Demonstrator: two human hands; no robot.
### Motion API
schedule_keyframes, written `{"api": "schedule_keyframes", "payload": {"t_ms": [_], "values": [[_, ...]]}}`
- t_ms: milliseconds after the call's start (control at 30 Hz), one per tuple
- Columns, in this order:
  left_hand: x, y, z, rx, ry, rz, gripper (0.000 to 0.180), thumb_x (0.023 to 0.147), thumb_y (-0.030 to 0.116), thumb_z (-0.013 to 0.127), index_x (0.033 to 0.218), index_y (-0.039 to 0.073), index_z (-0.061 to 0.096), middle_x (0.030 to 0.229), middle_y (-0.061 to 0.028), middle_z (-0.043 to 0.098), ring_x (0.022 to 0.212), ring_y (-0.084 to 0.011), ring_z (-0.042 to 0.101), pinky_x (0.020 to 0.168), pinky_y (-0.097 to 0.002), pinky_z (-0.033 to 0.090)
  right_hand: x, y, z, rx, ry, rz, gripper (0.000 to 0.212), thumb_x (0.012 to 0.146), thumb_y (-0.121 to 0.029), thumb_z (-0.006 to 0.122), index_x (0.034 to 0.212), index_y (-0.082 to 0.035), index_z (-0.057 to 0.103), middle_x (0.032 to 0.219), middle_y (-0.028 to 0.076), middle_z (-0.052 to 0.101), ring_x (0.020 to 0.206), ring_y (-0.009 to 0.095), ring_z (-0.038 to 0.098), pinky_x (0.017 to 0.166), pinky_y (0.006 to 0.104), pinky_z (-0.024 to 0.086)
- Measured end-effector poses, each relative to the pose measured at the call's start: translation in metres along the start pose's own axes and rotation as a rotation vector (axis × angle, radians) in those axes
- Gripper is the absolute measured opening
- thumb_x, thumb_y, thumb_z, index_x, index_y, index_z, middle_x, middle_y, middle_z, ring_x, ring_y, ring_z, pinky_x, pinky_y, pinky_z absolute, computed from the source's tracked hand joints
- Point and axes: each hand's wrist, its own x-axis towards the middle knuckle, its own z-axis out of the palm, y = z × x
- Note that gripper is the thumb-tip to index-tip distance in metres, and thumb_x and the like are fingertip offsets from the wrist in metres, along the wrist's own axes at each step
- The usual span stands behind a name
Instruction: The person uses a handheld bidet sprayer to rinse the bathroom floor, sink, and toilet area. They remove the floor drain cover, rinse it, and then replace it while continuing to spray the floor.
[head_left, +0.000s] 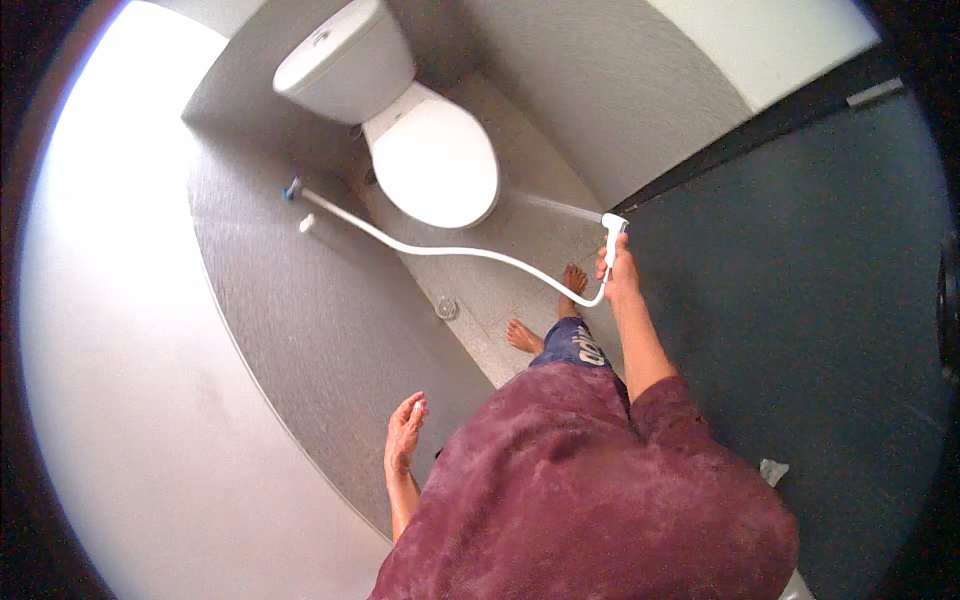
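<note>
My right hand [622, 272] is wrapped round a white handheld bidet sprayer [614, 238]. A thin jet of water [555, 206] leaves its head toward the lower side of the white toilet [435, 160], whose lid is down. From the sprayer's handle a white hose [470, 252] sags across to a wall valve [292, 189] on the left. Beside the left wall, my left hand [403, 432] hangs with its fingers curled in; a small whitish spot shows at the fingertips, too small to name.
A white sprayer holder [307, 224] is fixed to the grey left wall [290, 290]. A round drain [447, 308] sits in the speckled floor [475, 335] near my bare feet [524, 336]. Close on the right stands a dark door [800, 280].
</note>
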Motion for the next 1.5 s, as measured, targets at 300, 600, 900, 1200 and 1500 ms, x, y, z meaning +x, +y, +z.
{"api": "schedule_keyframes", "payload": {"t_ms": [300,600,900,1200,1500], "values": [[0.007,0.124,-0.082,0.076,0.231,0.250,0.040,0.091,0.029,0.056,0.124,0.008,0.053,0.121,-0.0090,0.055,0.112,-0.0222,0.052,0.095,-0.0376,0.040,0.088,-0.048,0.033,0.275,0.437,-0.078,0.047,0.092,-0.052,0.041,0.080,-0.007,0.049,0.062,0.001,0.045,0.043,0.012,0.041,0.037,0.0272,0.032],[-0.025,0.143,-0.104,-0.264,0.315,0.160,0.056,0.089,0.040,0.055,0.134,0.011,0.040,0.132,-0.0100,0.047,0.115,-0.0251,0.049,0.095,-0.0396,0.039,0.153,-0.107,0.151,-0.130,0.276,-0.165,0.034,0.092,-0.039,0.050,0.095,-0.005,0.056,0.063,0.002,0.050,0.042,0.008,0.042,0.035,0.0230,0.031],[-0.032,0.125,-0.119,-0.356,0.151,-0.004,0.073,0.083,0.054,0.056,0.140,0.015,0.030,0.137,-0.0062,0.040,0.116,-0.0213,0.045,0.094,-0.0409,0.037,0.200,-0.125,0.206,-0.365,-0.024,-0.078,0.036,0.090,-0.042,0.054,0.097,-0.006,0.057,0.062,0.000,0.050,0.044,0.007,0.042,0.036,0.0220,0.031],[-0.026,0.141,-0.110,-0.309,0.220,-0.036,0.086,0.074,0.061,0.062,0.141,0.019,0.028,0.139,-0.0061,0.037,0.117,-0.0224,0.043,0.096,-0.0434,0.035,0.231,-0.121,0.194,-0.480,-0.101,-0.008,0.037,0.092,-0.041,0.050,0.096,-0.005,0.058,0.062,0.000,0.049,0.044,0.007,0.041,0.036,0.0221,0.031],[-0.023,0.153,-0.105,-0.421,0.212,-0.146,0.083,0.076,0.063,0.058,0.142,0.025,0.025,0.140,-0.0035,0.035,0.119,-0.0218,0.042,0.095,-0.0425,0.034,0.227,-0.116,0.173,-0.556,-0.013,0.190,0.034,0.091,-0.042,0.051,0.090,-0.008,0.057,0.061,0.000,0.050,0.042,0.008,0.042,0.034,0.0228,0.031]]}}
